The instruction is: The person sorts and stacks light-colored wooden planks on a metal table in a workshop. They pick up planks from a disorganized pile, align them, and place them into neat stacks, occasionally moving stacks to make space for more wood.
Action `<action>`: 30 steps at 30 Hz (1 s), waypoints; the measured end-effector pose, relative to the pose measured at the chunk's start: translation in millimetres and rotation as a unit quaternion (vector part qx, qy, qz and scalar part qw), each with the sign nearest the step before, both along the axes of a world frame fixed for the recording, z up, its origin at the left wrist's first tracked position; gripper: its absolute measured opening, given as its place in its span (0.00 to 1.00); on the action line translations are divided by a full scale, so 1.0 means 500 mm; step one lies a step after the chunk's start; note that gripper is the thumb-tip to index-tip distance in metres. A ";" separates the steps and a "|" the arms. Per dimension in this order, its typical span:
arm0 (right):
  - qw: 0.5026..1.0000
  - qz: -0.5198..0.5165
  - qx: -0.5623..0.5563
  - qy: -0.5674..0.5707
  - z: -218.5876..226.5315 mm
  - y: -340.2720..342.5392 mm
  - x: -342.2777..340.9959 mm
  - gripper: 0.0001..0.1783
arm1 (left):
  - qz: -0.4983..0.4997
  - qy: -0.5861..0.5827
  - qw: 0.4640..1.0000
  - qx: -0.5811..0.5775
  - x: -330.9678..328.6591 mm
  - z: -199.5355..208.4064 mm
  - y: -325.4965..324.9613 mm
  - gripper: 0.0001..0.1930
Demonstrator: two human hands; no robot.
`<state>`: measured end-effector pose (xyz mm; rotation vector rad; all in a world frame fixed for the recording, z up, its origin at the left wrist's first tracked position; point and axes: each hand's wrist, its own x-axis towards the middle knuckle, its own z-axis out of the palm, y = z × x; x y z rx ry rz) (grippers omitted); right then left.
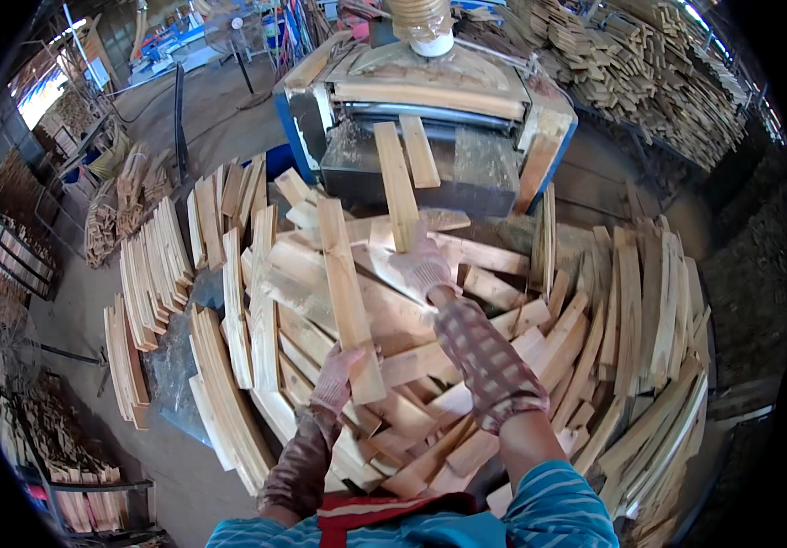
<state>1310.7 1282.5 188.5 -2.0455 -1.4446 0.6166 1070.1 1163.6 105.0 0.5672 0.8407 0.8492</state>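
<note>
My left hand (342,373), in a pale knit glove, is closed around the near end of a long wooden board (343,288) slanting away over the pile. My right hand (424,263), gloved alike, grips the near end of a second wooden board (395,178), whose far end reaches the bed of a planing machine (348,164). Just right of that end, a shorter-looking board (420,151) lies on the bed with its far end at the machine's opening. The fingers of my right hand are partly hidden by the hand itself.
Loose boards (411,411) are heaped under my arms. Stacked boards (229,402) stand to the left, and more boards (640,310) to the right. A ribbed duct (421,18) rises from the machine. A large wood pile (631,73) fills the far right.
</note>
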 end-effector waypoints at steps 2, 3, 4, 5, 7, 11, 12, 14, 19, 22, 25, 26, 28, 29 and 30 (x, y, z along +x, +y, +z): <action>0.998 0.014 -0.011 0.055 -0.015 -0.118 -0.039 0.48 | 0.009 0.006 1.000 0.004 -0.002 -0.010 -0.022 0.22; 0.993 0.053 0.021 0.106 -0.018 -0.174 -0.068 0.47 | 0.033 0.013 0.999 -0.006 -0.002 -0.028 -0.021 0.22; 0.991 0.021 -0.022 0.131 0.009 -0.235 -0.096 0.42 | 0.037 -0.041 0.998 -0.026 0.017 -0.023 -0.035 0.22; 0.985 -0.013 -0.066 0.161 0.022 -0.290 -0.136 0.37 | 0.039 -0.089 0.994 -0.049 0.027 -0.007 -0.051 0.23; 0.992 0.070 -0.081 0.072 -0.009 -0.385 -0.172 0.34 | 0.003 -0.173 0.979 -0.105 0.042 0.046 -0.052 0.26; 0.953 0.234 -0.112 0.155 -0.013 -0.356 -0.114 0.32 | -0.011 -0.033 0.999 -0.020 -0.011 -0.004 -0.045 0.30; 0.983 0.162 -0.086 0.033 0.006 -0.322 -0.099 0.33 | -0.023 -0.039 0.999 -0.016 -0.026 0.010 -0.043 0.28; 0.979 0.026 -0.171 -0.107 0.074 -0.201 -0.085 0.37 | -0.042 -0.046 0.998 -0.014 -0.064 0.023 -0.051 0.25; 0.985 -0.048 -0.010 -0.168 0.079 0.107 0.018 0.43 | -0.133 -0.041 0.990 -0.037 -0.130 0.048 -0.041 0.24; 0.984 -0.107 -0.070 -0.120 0.059 0.196 0.004 0.43 | -0.125 -0.044 0.990 -0.043 -0.140 0.061 -0.045 0.30; 0.983 -0.118 -0.080 -0.115 0.044 0.219 -0.012 0.40 | -0.158 -0.015 0.987 0.000 -0.156 0.007 -0.049 0.30; 0.983 -0.116 -0.082 -0.115 0.028 0.199 -0.010 0.39 | -0.158 -0.032 0.986 -0.049 -0.146 -0.008 -0.041 0.30; 0.982 -0.105 -0.087 -0.128 0.019 0.177 0.000 0.40 | -0.160 -0.048 0.981 -0.098 -0.118 -0.026 -0.043 0.30; 0.982 -0.105 -0.090 -0.127 0.026 0.165 -0.011 0.40 | -0.159 -0.047 0.982 -0.092 -0.106 -0.034 -0.046 0.30; 0.981 -0.114 -0.094 -0.125 0.037 0.143 -0.014 0.40 | -0.167 -0.043 0.981 -0.088 -0.097 -0.033 -0.049 0.30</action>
